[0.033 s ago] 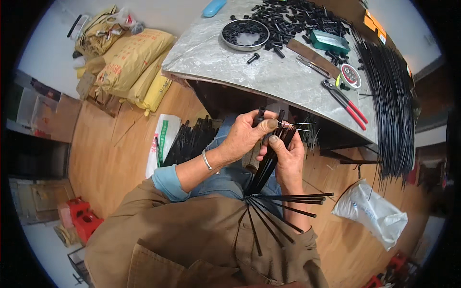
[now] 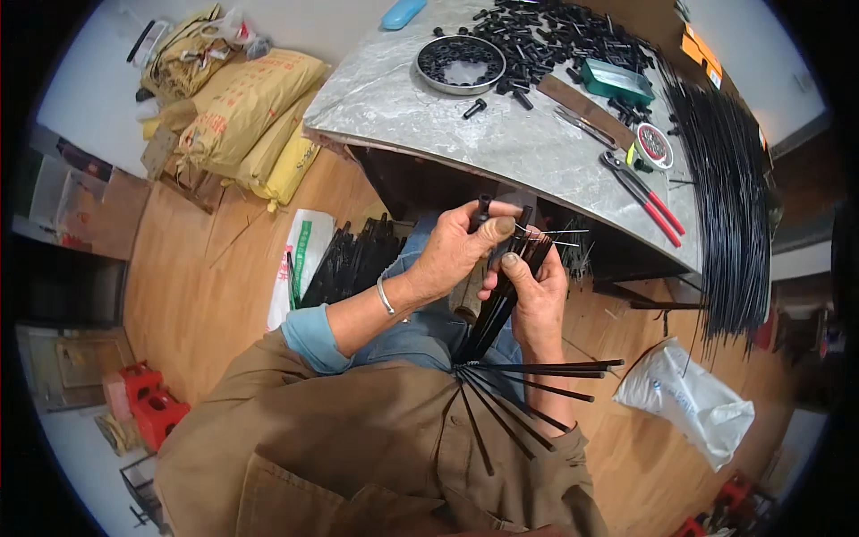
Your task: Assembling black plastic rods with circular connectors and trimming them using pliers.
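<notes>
My left hand (image 2: 458, 251) is closed, with a black plastic bolt-shaped piece (image 2: 481, 211) pinched between thumb and fingers. Just beside it, my right hand (image 2: 539, 291) grips a bundle of black rods (image 2: 494, 318) that resembles an umbrella frame. At the lower end, near my lap, several thin black ribs (image 2: 537, 369) fan out from a gathered joint. Thin pale wires (image 2: 564, 234) stick out sideways near my right fingertips. Another black end piece (image 2: 527, 217) rises at the top of the bundle. My fingers partly hide where the pieces meet.
On the grey table (image 2: 394, 98) lie a pile of black bolt-shaped pieces (image 2: 546, 49), a round metal dish (image 2: 460, 64), a green box (image 2: 617, 82) and red-handled pliers (image 2: 644, 197). Long black wires (image 2: 729, 206) overhang its right end. Sacks (image 2: 250, 107) and a white bag (image 2: 684, 398) sit on the floor.
My left hand and its black piece have shifted very slightly left. The grip of both hands looks the same.
</notes>
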### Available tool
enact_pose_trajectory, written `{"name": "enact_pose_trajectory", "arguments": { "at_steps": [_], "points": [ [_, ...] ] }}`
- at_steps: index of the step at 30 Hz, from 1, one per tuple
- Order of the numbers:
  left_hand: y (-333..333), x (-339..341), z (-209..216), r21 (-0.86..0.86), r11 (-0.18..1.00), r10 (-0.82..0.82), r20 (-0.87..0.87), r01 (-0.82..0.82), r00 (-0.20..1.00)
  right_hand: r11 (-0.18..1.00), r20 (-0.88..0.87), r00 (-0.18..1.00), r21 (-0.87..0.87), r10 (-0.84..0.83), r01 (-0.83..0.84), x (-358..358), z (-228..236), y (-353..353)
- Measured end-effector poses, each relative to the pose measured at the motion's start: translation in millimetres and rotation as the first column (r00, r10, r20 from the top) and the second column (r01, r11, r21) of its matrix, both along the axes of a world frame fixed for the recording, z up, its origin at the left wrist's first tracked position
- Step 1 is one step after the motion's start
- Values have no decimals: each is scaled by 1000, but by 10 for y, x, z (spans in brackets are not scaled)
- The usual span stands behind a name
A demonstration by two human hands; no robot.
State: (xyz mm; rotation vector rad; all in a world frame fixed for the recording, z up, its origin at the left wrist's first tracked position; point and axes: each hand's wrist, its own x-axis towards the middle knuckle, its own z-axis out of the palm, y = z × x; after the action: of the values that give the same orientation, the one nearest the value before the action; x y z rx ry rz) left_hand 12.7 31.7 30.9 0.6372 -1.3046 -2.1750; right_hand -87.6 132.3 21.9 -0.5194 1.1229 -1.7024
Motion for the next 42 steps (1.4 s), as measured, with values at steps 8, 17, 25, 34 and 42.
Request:
{"name": "enact_pose_trajectory", "arguments": {
  "at_steps": [8, 17, 25, 34, 42],
  "points": [
    [-106, 34, -17, -85, 993, 77, -85, -85, 993, 998, 81, 997, -66, 17, -12, 55, -24, -75],
    [-103, 61, -11, -57, 998, 35, 1, -35, 999, 999, 67, 997, -31, 40, -38, 57, -53, -85],
    [-491, -120, -30, 61, 997, 51, -139, -43, 989, 999, 92, 995, -39, 33, -30, 72, -18, -79],
    [-456, -317, 75, 154, 937, -295, -126, 313, 947, 998, 73, 997, -61, 14, -10, 46, -40, -52],
    [-505, -320, 153, -36, 973, -227, -1, 227, 974, 999, 81, 997, -46, -16, 20, 44, -23, -34]
  ]
}}
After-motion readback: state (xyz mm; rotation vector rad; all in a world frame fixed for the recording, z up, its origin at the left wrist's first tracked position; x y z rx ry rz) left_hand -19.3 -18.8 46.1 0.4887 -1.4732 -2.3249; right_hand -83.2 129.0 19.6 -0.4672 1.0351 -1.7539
